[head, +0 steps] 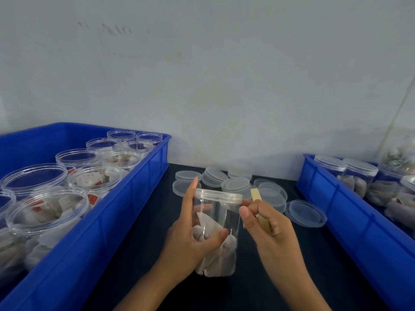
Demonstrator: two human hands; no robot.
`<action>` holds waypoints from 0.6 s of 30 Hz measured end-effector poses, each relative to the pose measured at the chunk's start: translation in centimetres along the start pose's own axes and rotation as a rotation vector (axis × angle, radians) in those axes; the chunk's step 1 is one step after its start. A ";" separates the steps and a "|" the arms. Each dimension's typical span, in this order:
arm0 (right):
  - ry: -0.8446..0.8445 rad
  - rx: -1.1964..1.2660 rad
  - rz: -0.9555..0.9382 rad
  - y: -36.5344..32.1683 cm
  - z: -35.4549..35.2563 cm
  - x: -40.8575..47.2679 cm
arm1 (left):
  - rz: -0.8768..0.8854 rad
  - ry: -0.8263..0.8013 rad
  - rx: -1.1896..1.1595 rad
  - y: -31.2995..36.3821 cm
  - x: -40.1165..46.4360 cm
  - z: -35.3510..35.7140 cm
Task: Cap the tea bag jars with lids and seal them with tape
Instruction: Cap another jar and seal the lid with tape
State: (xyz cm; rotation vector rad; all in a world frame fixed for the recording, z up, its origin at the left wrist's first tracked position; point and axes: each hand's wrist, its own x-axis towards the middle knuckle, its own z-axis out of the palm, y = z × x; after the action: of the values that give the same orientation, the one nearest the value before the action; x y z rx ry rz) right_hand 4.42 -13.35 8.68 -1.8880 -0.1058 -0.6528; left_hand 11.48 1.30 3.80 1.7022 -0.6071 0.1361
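Note:
A clear plastic jar (221, 223) with tea bags inside stands on the dark table in front of me, capped with a clear lid (217, 195). My left hand (193, 234) holds the jar from the left, thumb across its front and forefinger raised along the lid's edge. My right hand (262, 223) grips a roll of clear tape (261, 212) with a tan core at the jar's right side. A strip of tape (231, 202) runs from the roll onto the lid's right rim.
A blue bin (125, 209) on the left holds several open jars of tea bags. Another blue bin (350, 216) on the right holds several capped jars. Several loose clear lids (235, 184) lie on the table behind the jar, one (306, 213) near the right bin.

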 end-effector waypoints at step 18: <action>-0.025 -0.140 0.014 -0.2 -0.7 0.3 | 0.053 -0.155 -0.013 1.5 -0.3 0.0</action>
State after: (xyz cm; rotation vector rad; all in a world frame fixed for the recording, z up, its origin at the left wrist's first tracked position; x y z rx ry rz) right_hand 4.30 -13.93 9.14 -2.0301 -0.0643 -0.6419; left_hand 10.49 1.29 5.04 1.6951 -0.7665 0.0376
